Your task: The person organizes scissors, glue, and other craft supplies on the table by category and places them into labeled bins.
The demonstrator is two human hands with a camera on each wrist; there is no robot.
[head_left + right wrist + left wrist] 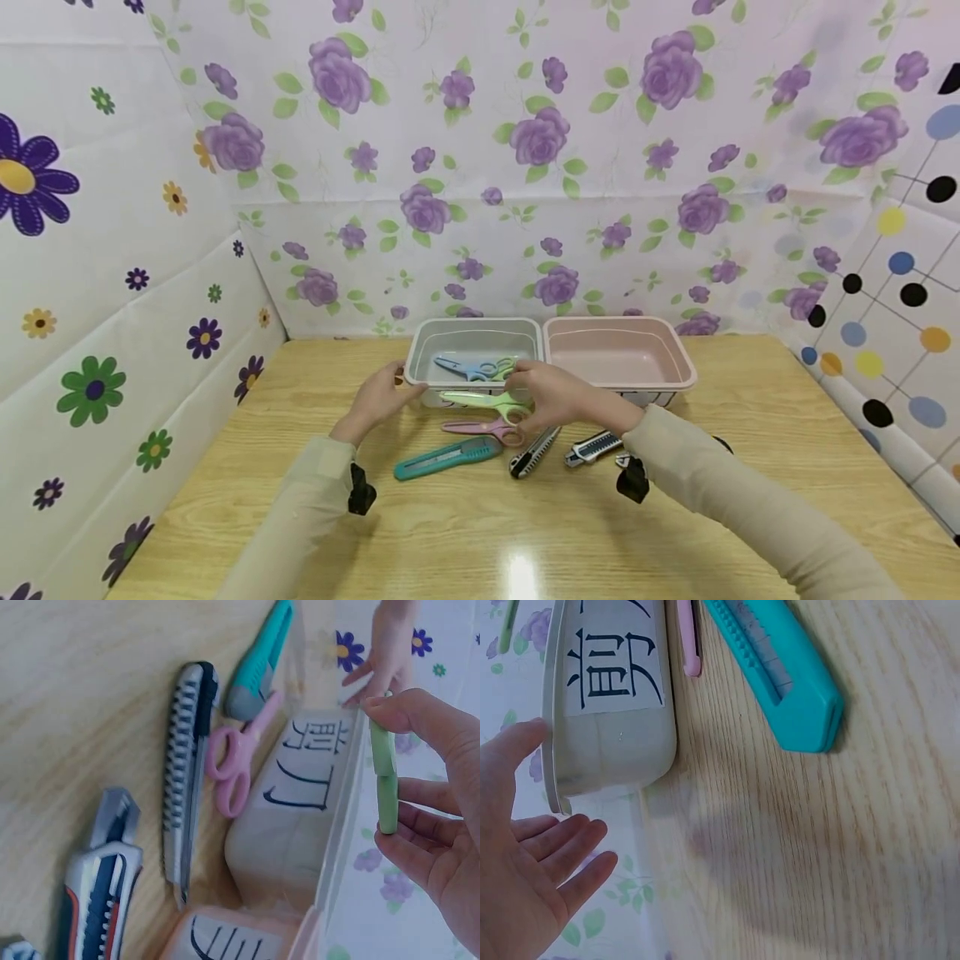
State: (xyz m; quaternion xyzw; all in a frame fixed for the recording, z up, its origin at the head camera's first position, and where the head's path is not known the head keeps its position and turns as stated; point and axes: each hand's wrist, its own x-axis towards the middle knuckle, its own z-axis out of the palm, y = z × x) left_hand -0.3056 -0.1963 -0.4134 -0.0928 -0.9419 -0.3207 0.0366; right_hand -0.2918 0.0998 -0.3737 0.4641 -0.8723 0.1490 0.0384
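My right hand (553, 395) pinches a pair of light green scissors (471, 399) by the handles, at the front rim of the grey bin (414, 350). In the right wrist view these green scissors (386, 799) appear edge-on between thumb and fingertips. Inside the bin lie blue scissors (463, 367) and another green-handled pair (506, 365), partly hidden by my right hand. My left hand (377, 397) is at the bin's left front corner; in the left wrist view its thumb touches the rim and its fingers are loosely extended. Pink scissors (480, 428) lie on the table before the bin.
A pink bin (684, 367) stands right of the grey one. Nearer me lie a teal box cutter (447, 457), a grey-and-black cutter (534, 452) and another cutter (594, 447). A metallic piece (622, 459) shows beside my right sleeve. Patterned cloths hang behind and at both sides.
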